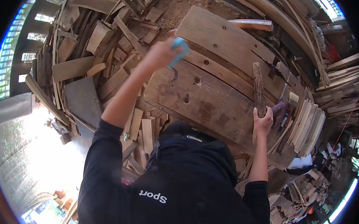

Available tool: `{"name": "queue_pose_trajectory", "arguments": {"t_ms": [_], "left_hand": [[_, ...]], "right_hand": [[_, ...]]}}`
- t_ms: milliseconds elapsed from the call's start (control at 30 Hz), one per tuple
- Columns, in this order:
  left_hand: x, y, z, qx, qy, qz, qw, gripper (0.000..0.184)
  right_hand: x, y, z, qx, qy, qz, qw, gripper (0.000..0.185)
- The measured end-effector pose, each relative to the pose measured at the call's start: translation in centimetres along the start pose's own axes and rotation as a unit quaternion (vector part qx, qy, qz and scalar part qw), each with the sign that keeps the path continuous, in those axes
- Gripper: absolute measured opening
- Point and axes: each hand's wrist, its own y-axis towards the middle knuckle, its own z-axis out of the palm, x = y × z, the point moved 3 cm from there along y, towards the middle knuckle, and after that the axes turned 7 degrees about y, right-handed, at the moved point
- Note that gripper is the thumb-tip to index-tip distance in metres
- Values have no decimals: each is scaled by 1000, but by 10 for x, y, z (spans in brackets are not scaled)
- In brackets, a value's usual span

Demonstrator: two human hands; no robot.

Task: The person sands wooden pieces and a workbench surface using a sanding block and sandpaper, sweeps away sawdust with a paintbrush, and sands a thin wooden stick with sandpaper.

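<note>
My left hand is closed around a light blue cloth, smeared by motion, above the far left end of the wooden workbench. The cloth looks bunched up, and I cannot tell whether it touches the wood. Towards the bench's right end, my right hand grips a long, rough, dark strip of wood that points away from me. Beside that hand lie a brush with pale bristles and a hand saw.
A metal ruler rests at the far side of the bench. Stacked wooden slats stand at its right end. Scrap wood is heaped along the left, with a dark board leaning there. Round holes pit the bench top.
</note>
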Motion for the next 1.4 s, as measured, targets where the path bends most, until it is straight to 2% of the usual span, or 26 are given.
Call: {"name": "queue_pose_trajectory", "arguments": {"t_ms": [33,100,200,300,400,500,567,700,767,867,1000,1100,1200,1233,1300,1400], "left_hand": [[-17,6,25,20,2,70,997,49],[-53,10,52,6,55,103,993,51],[-64,24,72,35,100,129,986,53],[-73,28,65,23,165,57,984,49],[-98,31,59,42,224,48,973,48],[-112,25,61,-9,250,66,966,46],[-96,16,70,-94,217,56,970,45],[-59,-28,69,-195,138,-123,963,47],[-48,-55,63,-256,7,-96,962,47],[-43,-86,90,-143,-113,-76,980,46],[-82,-125,142,4,-192,-19,981,45],[-105,-137,153,62,-73,31,995,42],[-117,-143,147,-46,29,127,990,36],[-120,-145,143,-48,19,105,993,35],[-121,-145,133,-83,-16,118,989,36],[-124,-138,116,-86,-103,148,980,36]], "right_hand": [[1,-1,0,-2,1,0,1000,50],[0,-1,-1,-5,2,-4,1000,49],[-1,3,-1,-6,10,-10,1000,49],[0,1,-1,2,21,8,1000,49],[0,0,-5,8,20,15,1000,49],[1,1,-6,4,29,9,1000,50],[-1,1,-7,-4,28,-3,1000,51],[-6,3,-6,6,38,6,999,53],[-7,2,-6,15,37,19,999,54],[-10,2,-5,1,39,5,999,54],[-11,2,-8,-58,56,-50,996,40],[-8,1,-13,-89,67,-61,992,26],[5,1,-18,-143,92,-87,982,14],[14,2,-18,-142,123,-79,979,11],[37,3,-21,-140,184,-61,971,6],[72,11,-33,-39,303,-57,951,6]]}}
